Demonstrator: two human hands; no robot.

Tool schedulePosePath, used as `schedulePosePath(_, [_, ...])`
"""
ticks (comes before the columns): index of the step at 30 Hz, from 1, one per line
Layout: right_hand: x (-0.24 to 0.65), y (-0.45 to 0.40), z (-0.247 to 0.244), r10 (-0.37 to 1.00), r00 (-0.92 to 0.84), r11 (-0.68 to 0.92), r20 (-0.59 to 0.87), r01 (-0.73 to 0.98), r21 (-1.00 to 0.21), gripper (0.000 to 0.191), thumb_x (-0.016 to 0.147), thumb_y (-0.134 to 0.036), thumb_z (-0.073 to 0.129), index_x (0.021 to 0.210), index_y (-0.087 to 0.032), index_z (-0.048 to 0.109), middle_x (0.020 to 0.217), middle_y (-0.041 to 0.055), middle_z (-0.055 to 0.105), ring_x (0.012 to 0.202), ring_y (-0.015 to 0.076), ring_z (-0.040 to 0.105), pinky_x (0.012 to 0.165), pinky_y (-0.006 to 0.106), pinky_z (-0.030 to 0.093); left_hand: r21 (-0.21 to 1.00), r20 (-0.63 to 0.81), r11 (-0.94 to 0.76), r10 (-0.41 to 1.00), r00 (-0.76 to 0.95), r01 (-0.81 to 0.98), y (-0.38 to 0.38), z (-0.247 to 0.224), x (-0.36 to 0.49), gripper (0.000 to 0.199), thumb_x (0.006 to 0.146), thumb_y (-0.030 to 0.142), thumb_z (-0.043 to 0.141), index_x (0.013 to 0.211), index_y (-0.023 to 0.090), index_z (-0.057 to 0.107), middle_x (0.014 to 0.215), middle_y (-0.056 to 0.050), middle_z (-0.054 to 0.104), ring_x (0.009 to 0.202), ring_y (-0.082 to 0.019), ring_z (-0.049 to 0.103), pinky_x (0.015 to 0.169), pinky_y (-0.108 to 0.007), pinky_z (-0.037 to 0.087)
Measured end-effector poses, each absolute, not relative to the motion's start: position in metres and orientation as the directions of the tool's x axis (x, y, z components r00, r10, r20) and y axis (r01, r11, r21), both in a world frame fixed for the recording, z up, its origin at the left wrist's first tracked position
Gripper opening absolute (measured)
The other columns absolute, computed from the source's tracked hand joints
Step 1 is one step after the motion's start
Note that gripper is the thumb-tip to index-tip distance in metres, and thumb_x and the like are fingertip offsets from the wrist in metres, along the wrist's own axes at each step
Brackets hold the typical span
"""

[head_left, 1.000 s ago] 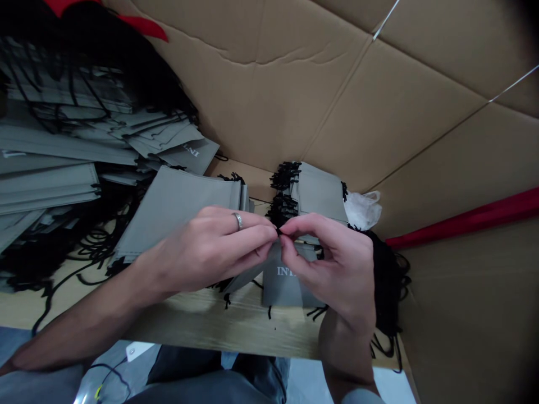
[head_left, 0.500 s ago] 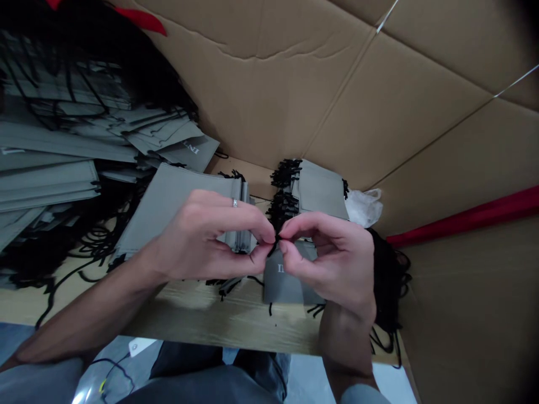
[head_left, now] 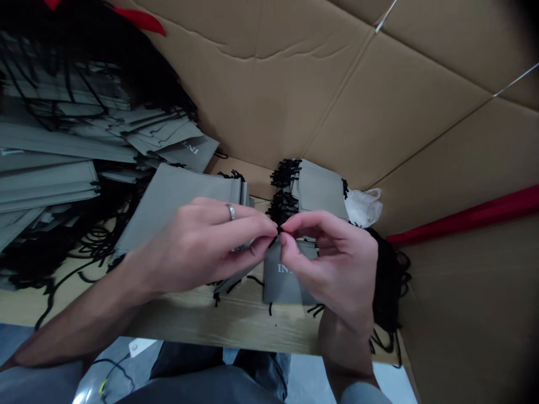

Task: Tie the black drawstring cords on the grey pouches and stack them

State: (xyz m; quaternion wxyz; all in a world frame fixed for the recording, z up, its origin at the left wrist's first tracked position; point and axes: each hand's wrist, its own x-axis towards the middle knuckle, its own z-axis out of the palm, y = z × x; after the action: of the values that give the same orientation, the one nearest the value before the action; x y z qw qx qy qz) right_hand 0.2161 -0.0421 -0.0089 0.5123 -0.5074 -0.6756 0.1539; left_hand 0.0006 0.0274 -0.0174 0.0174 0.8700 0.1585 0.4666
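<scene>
1. My left hand [head_left: 202, 247] and my right hand [head_left: 332, 269] meet fingertip to fingertip above the near edge of the table [head_left: 236, 325], and between them they pinch a black drawstring [head_left: 278, 230].
2. The left grip is closed on the cord with thumb and forefinger; a ring [head_left: 231, 211] sits on one finger of that hand.
3. The right grip is closed on the same cord from the other side, the remaining fingers curled in.
4. The cord belongs to a small grey pouch [head_left: 283, 280] with pale lettering, which hangs just below my fingertips and partly over the table edge. I cannot tell whether its mouth is drawn shut, since my fingers cover it.
5. Behind my left hand lies a flat pile of larger grey pouches [head_left: 181, 191], their black cords spilling onto the table.
6. Just beyond my fingertips stands a stack of small grey pouches [head_left: 318, 188], black cord ends bristling along its left side.
7. A crumpled white plastic bag [head_left: 364, 206] lies touching that stack on its right.
8. Far left, more grey pouches are heaped high [head_left: 50, 151].
9. Cardboard walls [head_left: 379, 112] enclose the back and right of the table.
</scene>
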Motion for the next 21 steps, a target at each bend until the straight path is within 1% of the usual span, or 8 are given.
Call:
schedulePosePath(2, [0.2142,-0.0454,-0.0101,0.818,0.049,0.443,0.573,0.583,-0.682,0.022,0.087,-0.007,0.08,0.098,-0.026,0.082,0.09,-0.0033,0.084,0.075,0.0144,0.078,0.078,0.029,0.069,0.111,0.817,-0.961,0.234,0.528,0.253,0.0236,-0.0176,-0.0005,0.008,0.106,0.014,0.078,0.111,0.019,0.073,0.107,-0.003,0.089,0.094,-0.018,0.089,0.093,-0.026,0.073])
schedulePosePath(4, [0.2123,-0.0476,-0.0114,0.795,0.046,0.451,0.605,0.623,-0.639,0.023,0.089,-0.006,0.08,0.101,-0.026,0.081,0.094,-0.0034,0.084,0.078,0.0142,0.078,0.08,0.029,0.069,0.071,0.82,-0.965,0.201,0.536,0.253,0.0217,-0.0169,0.0,0.006,0.107,0.012,0.075,0.111,0.016,0.073,0.109,-0.006,0.089,0.103,-0.021,0.089,0.106,-0.028,0.074])
schedulePosePath(6, [0.2107,-0.0494,-0.0116,0.772,0.028,0.466,0.635,0.654,-0.596,0.024,0.091,-0.005,0.08,0.102,-0.026,0.08,0.094,-0.0036,0.083,0.079,0.0138,0.077,0.08,0.029,0.069,0.059,0.817,-0.965,0.194,0.542,0.257,0.0212,-0.0161,0.0014,0.009,0.107,0.008,0.072,0.111,0.016,0.073,0.109,-0.006,0.089,0.106,-0.022,0.089,0.112,-0.03,0.073])
schedulePosePath(8, [0.2094,-0.0509,-0.01,0.747,0.0,0.486,0.665,0.682,-0.546,0.025,0.092,-0.004,0.079,0.103,-0.027,0.079,0.093,-0.0034,0.083,0.079,0.0142,0.077,0.08,0.03,0.069,0.048,0.821,-0.97,0.175,0.543,0.239,0.021,-0.0167,0.0025,0.01,0.106,0.006,0.072,0.109,0.016,0.072,0.107,-0.005,0.089,0.105,-0.022,0.09,0.112,-0.03,0.073])
schedulePosePath(11, [0.2088,-0.0524,-0.0065,0.705,-0.067,0.521,0.706,0.724,-0.452,0.027,0.094,-0.003,0.076,0.104,-0.028,0.076,0.092,-0.0021,0.083,0.08,0.0168,0.078,0.082,0.033,0.071,0.054,0.827,-0.969,0.179,0.532,0.243,0.0194,-0.0203,0.0025,0.011,0.107,0.008,0.074,0.114,0.017,0.072,0.107,-0.004,0.089,0.104,-0.021,0.089,0.108,-0.03,0.075])
schedulePosePath(14, [0.2095,-0.0527,-0.0054,0.667,-0.122,0.564,0.735,0.728,-0.391,0.032,0.094,-0.001,0.076,0.105,-0.031,0.074,0.093,-0.0012,0.083,0.083,0.0192,0.08,0.082,0.035,0.072,0.092,0.838,-0.953,0.231,0.495,0.288,0.0175,-0.0238,0.0018,0.012,0.108,0.017,0.078,0.118,0.021,0.072,0.109,-0.004,0.089,0.099,-0.02,0.089,0.092,-0.029,0.078])
schedulePosePath(17, [0.2103,-0.0526,-0.0061,0.642,-0.116,0.605,0.758,0.684,-0.408,0.035,0.092,0.001,0.077,0.106,-0.031,0.074,0.094,-0.001,0.082,0.084,0.0189,0.08,0.081,0.035,0.071,0.111,0.848,-0.95,0.243,0.472,0.29,0.0187,-0.0244,0.0025,0.01,0.106,0.018,0.08,0.111,0.024,0.073,0.103,-0.002,0.089,0.089,-0.019,0.089,0.077,-0.027,0.075])
schedulePosePath(21, [0.2109,-0.0536,-0.0041,0.697,-0.103,0.61,0.709,0.606,-0.511,0.032,0.093,-0.001,0.076,0.105,-0.031,0.074,0.091,-0.0011,0.079,0.082,0.0193,0.078,0.079,0.038,0.07,0.147,0.877,-0.962,0.234,0.419,0.229,0.0245,-0.0228,0.0043,0.014,0.1,0.017,0.083,0.105,0.026,0.074,0.091,0.004,0.088,0.075,-0.014,0.085,0.071,-0.023,0.071])
